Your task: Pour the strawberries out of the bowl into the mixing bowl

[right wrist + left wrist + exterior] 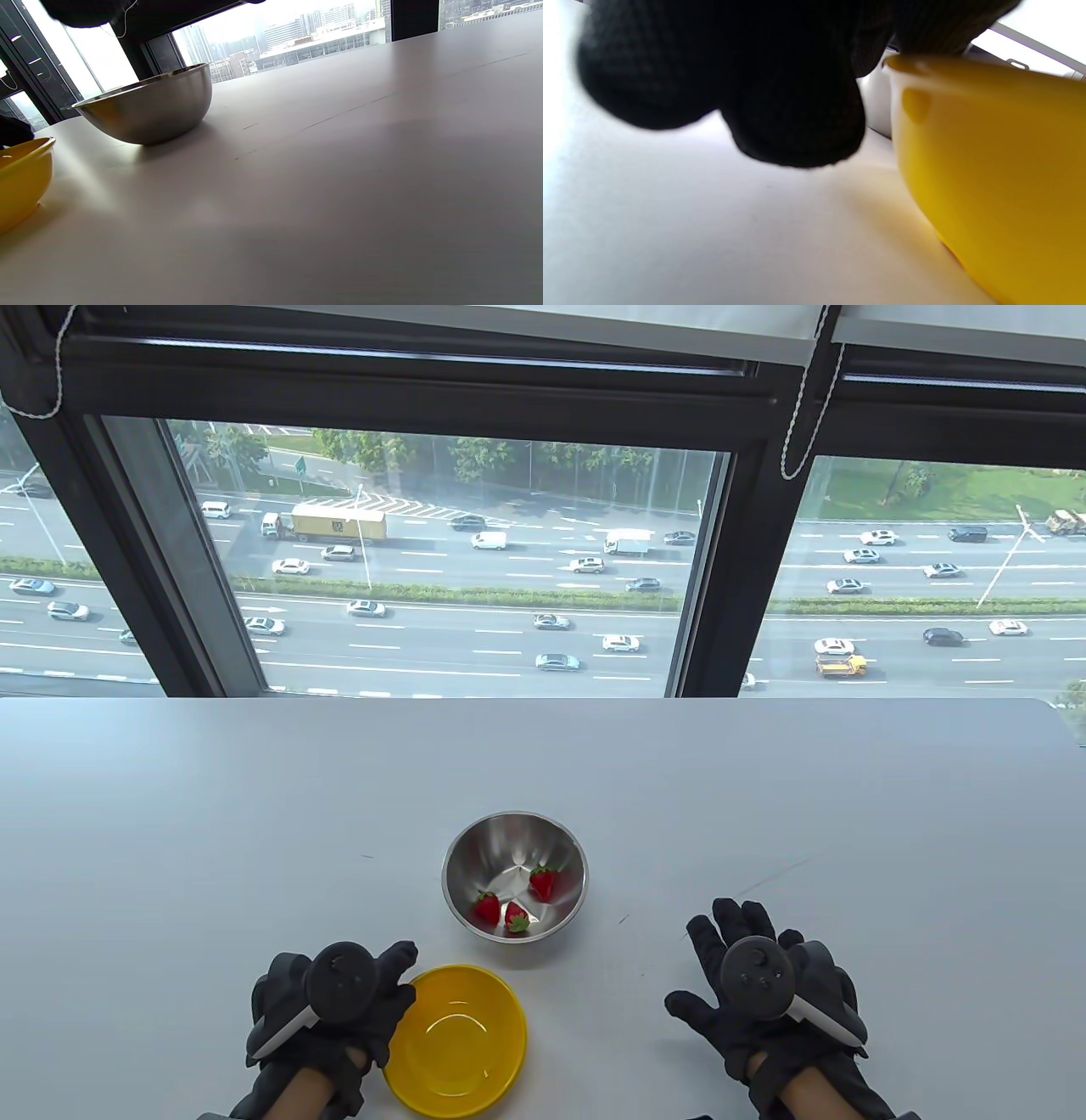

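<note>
A steel mixing bowl (509,848) stands mid-table and holds three strawberries (517,918). It also shows in the right wrist view (148,110). An empty yellow bowl (458,1044) stands upright on the table in front of it, and also shows in both wrist views (988,169) (21,182). My left hand (382,984) is at the yellow bowl's left side. Its thumb touches the rim, and its curled fingers (797,106) hang just clear of the wall. My right hand (721,933) lies flat on the table to the right, fingers spread, holding nothing.
The white table (254,814) runs to a far edge below a large window with dark frames (721,560). Blind cords (806,407) hang at the window's top.
</note>
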Tool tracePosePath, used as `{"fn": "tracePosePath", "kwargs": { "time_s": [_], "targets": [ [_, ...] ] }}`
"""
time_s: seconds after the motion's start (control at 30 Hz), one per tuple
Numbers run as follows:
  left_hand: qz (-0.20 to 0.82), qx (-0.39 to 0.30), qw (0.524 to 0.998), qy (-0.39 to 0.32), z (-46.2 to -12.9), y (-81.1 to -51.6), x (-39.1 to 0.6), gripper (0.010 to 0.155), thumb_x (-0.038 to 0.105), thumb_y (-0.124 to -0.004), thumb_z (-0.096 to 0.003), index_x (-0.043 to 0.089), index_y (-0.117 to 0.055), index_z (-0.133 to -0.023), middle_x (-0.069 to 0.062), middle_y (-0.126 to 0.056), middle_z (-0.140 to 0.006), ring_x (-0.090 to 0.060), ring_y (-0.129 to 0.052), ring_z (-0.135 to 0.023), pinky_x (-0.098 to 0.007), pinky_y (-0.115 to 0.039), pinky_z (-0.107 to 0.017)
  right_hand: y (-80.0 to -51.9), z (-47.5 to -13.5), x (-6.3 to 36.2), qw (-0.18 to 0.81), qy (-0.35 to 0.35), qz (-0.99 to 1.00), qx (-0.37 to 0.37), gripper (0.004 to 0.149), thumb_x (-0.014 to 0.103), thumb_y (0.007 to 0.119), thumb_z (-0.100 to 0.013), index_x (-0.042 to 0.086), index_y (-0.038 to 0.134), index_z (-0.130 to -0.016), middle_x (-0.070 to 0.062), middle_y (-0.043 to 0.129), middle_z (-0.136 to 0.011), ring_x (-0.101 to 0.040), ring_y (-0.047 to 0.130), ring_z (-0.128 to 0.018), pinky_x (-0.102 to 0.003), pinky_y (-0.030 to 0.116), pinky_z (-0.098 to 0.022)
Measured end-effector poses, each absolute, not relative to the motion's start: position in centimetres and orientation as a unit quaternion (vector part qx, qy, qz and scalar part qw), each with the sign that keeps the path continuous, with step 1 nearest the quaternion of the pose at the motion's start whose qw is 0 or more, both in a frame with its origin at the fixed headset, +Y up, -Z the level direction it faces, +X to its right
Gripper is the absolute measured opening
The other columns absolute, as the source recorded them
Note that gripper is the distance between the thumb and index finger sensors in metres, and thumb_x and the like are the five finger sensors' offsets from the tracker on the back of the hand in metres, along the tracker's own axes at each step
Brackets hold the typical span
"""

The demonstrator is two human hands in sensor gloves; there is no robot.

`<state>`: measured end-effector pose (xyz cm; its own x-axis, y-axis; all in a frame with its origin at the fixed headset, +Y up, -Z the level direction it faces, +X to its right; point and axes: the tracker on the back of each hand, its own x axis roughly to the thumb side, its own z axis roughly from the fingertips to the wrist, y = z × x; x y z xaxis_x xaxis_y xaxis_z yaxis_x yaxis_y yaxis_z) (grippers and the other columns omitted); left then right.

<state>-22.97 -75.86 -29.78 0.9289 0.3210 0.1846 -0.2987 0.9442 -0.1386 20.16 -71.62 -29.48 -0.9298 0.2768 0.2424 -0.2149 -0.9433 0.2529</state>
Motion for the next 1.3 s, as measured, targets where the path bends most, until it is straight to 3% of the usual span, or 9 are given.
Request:
{"fn": "tracePosePath", "kwargs": {
  "time_s": [0.3, 0.5, 0.67, 0.83, 1.13, 1.3],
  "targets": [
    [0.149, -0.023, 0.986, -0.076, -29.8, -74.7, -24.1, 0.063, 0.051, -0.076, -0.0440, 0.028, -0.064, -0.101, 0.000, -0.095, -0.084, -0.018, -0.110, -0.040, -0.041, -0.097, -0.026, -71.6, -29.5, 20.2, 0.126, 0.110, 0.976, 0.137, 0.088, 0.067, 0.064, -0.041, 0.022, 0.029, -0.107, -0.014, 0.008, -0.113, -0.047, 0.011, -0.104, -0.076, 0.017, -0.066],
    [0.170, 0.000, 0.983, -0.068, -29.6, -73.9, -24.8, 0.068, 0.054, -0.075, -0.0437, 0.029, -0.057, -0.105, -0.003, -0.083, -0.098, -0.028, -0.105, -0.064, -0.051, -0.089, -0.045, -71.6, -29.6, 20.4, 0.127, 0.106, 0.977, 0.132, 0.088, 0.067, 0.064, -0.041, 0.023, 0.029, -0.107, -0.014, 0.008, -0.113, -0.047, 0.011, -0.104, -0.076, 0.017, -0.066],
    [0.156, 0.027, 0.985, -0.064, -29.4, -73.1, -25.0, 0.073, 0.056, -0.075, -0.0431, 0.030, -0.052, -0.107, -0.005, -0.070, -0.109, -0.035, -0.090, -0.087, -0.062, -0.073, -0.062, -71.4, -29.6, 20.5, 0.127, 0.099, 0.979, 0.126, 0.088, 0.067, 0.064, -0.041, 0.023, 0.029, -0.107, -0.013, 0.008, -0.113, -0.047, 0.011, -0.104, -0.076, 0.017, -0.066],
    [0.139, 0.060, 0.987, -0.061, -29.0, -71.9, -24.9, 0.077, 0.060, -0.075, -0.0423, 0.031, -0.047, -0.108, -0.005, -0.057, -0.116, -0.040, -0.070, -0.103, -0.070, -0.053, -0.071, -71.3, -29.7, 20.5, 0.128, 0.090, 0.980, 0.121, 0.088, 0.067, 0.064, -0.040, 0.023, 0.029, -0.107, -0.013, 0.008, -0.114, -0.047, 0.012, -0.104, -0.076, 0.017, -0.066],
    [0.105, 0.073, 0.990, -0.065, -28.6, -71.1, -24.9, 0.086, 0.068, -0.071, -0.0400, 0.035, -0.036, -0.111, -0.001, -0.030, -0.123, -0.041, -0.031, -0.115, -0.074, -0.022, -0.073, -70.9, -29.6, 20.4, 0.132, 0.062, 0.982, 0.118, 0.088, 0.068, 0.063, -0.040, 0.023, 0.029, -0.108, -0.013, 0.008, -0.114, -0.046, 0.012, -0.105, -0.076, 0.018, -0.067],
    [0.086, 0.068, 0.992, -0.061, -28.6, -71.0, -24.9, 0.089, 0.072, -0.068, -0.0387, 0.036, -0.030, -0.111, -0.001, -0.021, -0.123, -0.040, -0.021, -0.115, -0.074, -0.013, -0.071, -70.5, -29.3, 20.2, 0.139, 0.038, 0.982, 0.123, 0.089, 0.069, 0.062, -0.039, 0.023, 0.028, -0.108, -0.013, 0.007, -0.114, -0.046, 0.012, -0.105, -0.076, 0.018, -0.067]
  ]
}}
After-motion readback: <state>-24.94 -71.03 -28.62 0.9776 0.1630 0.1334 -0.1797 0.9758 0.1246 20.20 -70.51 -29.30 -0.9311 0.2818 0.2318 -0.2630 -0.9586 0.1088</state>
